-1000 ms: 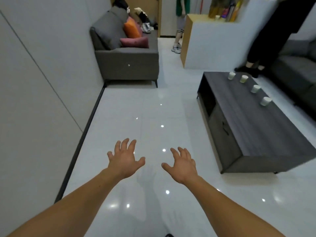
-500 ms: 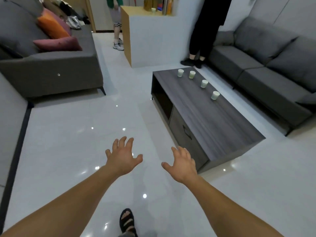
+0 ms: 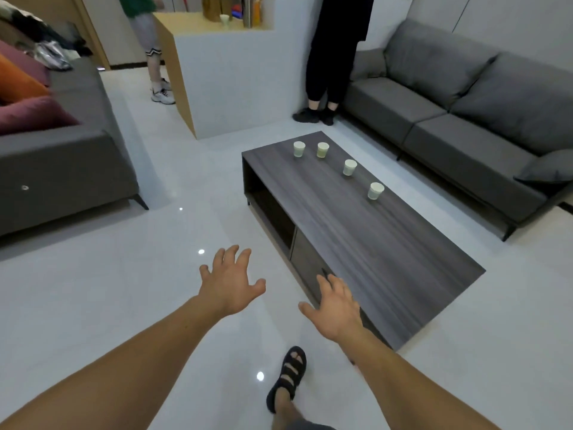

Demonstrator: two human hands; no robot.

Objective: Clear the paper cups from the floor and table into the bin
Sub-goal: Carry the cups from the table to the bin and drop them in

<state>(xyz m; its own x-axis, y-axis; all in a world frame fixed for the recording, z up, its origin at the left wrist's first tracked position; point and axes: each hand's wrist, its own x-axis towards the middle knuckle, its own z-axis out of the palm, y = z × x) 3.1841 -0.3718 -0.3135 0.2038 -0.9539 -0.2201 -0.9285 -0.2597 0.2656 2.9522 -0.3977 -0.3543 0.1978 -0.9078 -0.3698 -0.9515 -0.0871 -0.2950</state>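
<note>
Several pale paper cups stand upright along the far right side of a dark wooden coffee table (image 3: 387, 243): the nearest cup (image 3: 375, 190), one further back (image 3: 350, 167), and two side by side at the far end (image 3: 322, 149) (image 3: 299, 148). Another cup (image 3: 224, 20) sits on the counter at the back. My left hand (image 3: 231, 282) hovers over the floor with fingers spread, holding nothing. My right hand (image 3: 336, 305) is stretched out, empty, in front of the table's near corner. No bin is in view.
A grey sofa (image 3: 465, 119) runs along the right wall behind the table. Another grey sofa (image 3: 62, 162) with cushions stands at the left. A white counter (image 3: 235, 82) is at the back, with two people standing beside it. My sandalled foot (image 3: 288, 377) steps on the glossy white floor.
The view has swung right and moved closer to the coffee table. The cups now appear nearer and more central. Both hands stay spread and empty.
</note>
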